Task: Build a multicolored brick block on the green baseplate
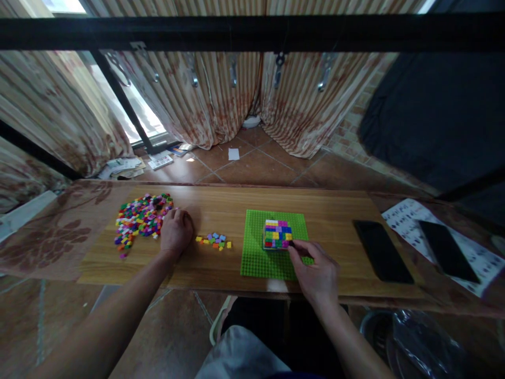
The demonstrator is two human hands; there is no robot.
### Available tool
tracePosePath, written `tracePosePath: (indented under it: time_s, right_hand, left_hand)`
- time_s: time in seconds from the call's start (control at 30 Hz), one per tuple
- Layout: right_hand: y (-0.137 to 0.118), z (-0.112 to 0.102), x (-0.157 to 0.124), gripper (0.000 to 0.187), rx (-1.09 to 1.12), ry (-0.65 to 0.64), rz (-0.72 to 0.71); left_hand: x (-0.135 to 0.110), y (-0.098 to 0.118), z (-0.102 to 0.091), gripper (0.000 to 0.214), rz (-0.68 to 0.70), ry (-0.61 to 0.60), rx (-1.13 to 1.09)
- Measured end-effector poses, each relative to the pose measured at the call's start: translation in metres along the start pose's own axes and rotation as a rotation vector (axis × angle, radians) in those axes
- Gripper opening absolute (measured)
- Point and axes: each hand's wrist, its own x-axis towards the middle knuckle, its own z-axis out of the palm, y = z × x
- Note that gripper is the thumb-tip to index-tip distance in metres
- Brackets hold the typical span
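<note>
A block of multicoloured toy bricks (pixel 278 235) stands on the green baseplate (pixel 252 263). At its near right corner, my right hand (pixel 315 266) pinches a small dark toy brick (pixel 291 243) between thumb and forefinger. Whether that brick is pressed onto the block or only touching it, I cannot tell. My left hand (pixel 177 230) rests at the right edge of a loose heap of small coloured bricks (pixel 138 218). Its fingers are curled in, and what they hold, if anything, is hidden. Between the hands lies a smaller group of orange, yellow and lilac bricks (pixel 214 240).
The wooden board (pixel 335 210) lies on a low table with a patterned cover (pixel 59 231). A black phone (pixel 382 251) sits on the board's right part. Another dark phone (pixel 447 250) lies on a printed sheet (pixel 410 213). A black metal bar (pixel 252 34) crosses above.
</note>
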Motion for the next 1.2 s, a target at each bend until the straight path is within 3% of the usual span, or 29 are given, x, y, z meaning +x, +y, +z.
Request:
tracePosePath:
  time_s: [0.6,0.97,1.2]
  right_hand:
    - [0.003,-0.005,0.003,0.022,-0.012,-0.085,-0.038]
    - [0.013,0.001,0.004,0.025,0.149,-0.044,0.095]
    - [0.014,0.001,0.004,0.024,0.133,-0.048,0.032]
  left_hand:
    - [0.000,-0.001,0.002,0.017,-0.019,0.002,-0.036]
    - [-0.001,-0.001,0.002,0.018,-0.022,0.000,-0.026]
    - [-0.001,-0.002,0.002,0.018,-0.019,-0.012,-0.034]
